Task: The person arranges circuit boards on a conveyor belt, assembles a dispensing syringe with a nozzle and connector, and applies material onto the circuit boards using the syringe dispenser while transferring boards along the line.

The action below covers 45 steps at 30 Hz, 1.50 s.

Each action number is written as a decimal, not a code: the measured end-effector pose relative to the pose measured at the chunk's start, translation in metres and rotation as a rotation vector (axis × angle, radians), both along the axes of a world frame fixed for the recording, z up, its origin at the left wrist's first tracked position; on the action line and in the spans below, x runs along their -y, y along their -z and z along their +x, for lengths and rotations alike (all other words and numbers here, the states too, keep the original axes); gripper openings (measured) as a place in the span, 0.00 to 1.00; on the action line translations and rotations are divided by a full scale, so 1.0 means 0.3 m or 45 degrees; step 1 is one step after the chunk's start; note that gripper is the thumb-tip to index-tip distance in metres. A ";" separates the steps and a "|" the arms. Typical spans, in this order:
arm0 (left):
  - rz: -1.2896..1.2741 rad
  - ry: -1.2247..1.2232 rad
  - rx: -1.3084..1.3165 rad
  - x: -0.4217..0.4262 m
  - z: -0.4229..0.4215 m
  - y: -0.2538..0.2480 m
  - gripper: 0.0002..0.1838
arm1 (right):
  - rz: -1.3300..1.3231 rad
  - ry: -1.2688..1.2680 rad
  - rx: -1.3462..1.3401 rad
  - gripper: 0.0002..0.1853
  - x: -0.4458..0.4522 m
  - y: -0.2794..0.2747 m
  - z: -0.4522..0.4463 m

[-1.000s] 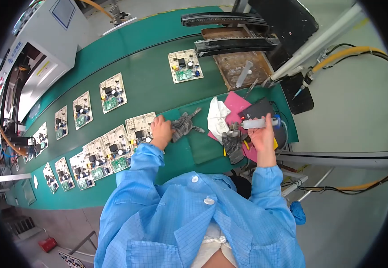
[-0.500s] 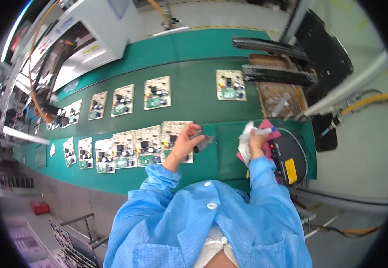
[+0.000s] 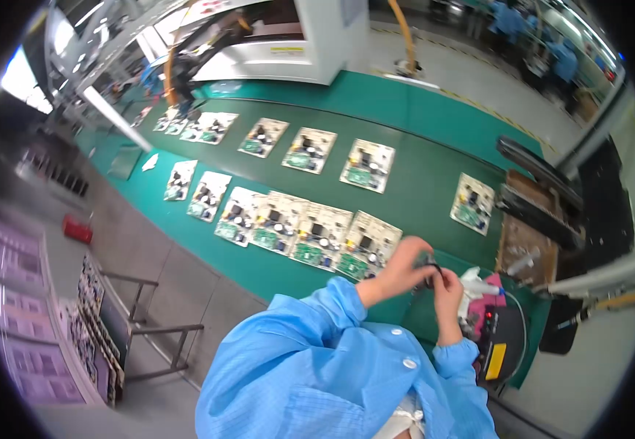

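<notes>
The left hand (image 3: pixel 403 271) and right hand (image 3: pixel 448 294) pinch a dark glove (image 3: pixel 430 271) in a narrow grip, near right on the bench (image 3: pixel 251 268); a sudden tug could knock the circuit board (image 3: pixel 368 245) beside the left hand.

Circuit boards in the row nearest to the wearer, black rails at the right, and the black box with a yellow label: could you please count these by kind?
Circuit boards in nearest row: 6
Black rails: 2
Black box: 1
Total: 9

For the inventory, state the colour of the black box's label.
The label is yellow, in the head view.
</notes>
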<state>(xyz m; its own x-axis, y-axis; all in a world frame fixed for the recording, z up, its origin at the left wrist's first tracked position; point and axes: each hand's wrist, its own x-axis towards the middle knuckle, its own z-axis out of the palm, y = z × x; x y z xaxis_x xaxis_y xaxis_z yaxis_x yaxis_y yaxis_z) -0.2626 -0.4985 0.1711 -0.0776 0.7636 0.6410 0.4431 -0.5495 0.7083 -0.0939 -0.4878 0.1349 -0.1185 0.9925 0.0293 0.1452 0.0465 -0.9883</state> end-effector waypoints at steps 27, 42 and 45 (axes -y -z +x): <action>-0.777 0.433 1.725 -0.261 0.211 0.146 0.09 | 0.539 0.146 0.268 0.09 -0.037 -0.075 -0.052; -0.836 0.811 1.480 -0.196 0.188 0.196 0.23 | 0.272 -0.026 -0.030 0.08 0.030 0.011 -0.048; -1.053 0.936 1.750 -0.212 0.170 0.193 0.28 | 0.239 -0.041 -0.078 0.08 0.032 0.015 -0.043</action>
<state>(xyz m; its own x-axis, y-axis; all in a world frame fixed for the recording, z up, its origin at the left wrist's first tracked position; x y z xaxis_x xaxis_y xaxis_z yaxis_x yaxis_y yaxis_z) -0.2117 -0.4348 0.1133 0.2987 0.9462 -0.1241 -0.8095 0.3201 0.4921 -0.1069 -0.4972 0.1304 -0.1421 0.9647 0.2219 0.0804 0.2347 -0.9687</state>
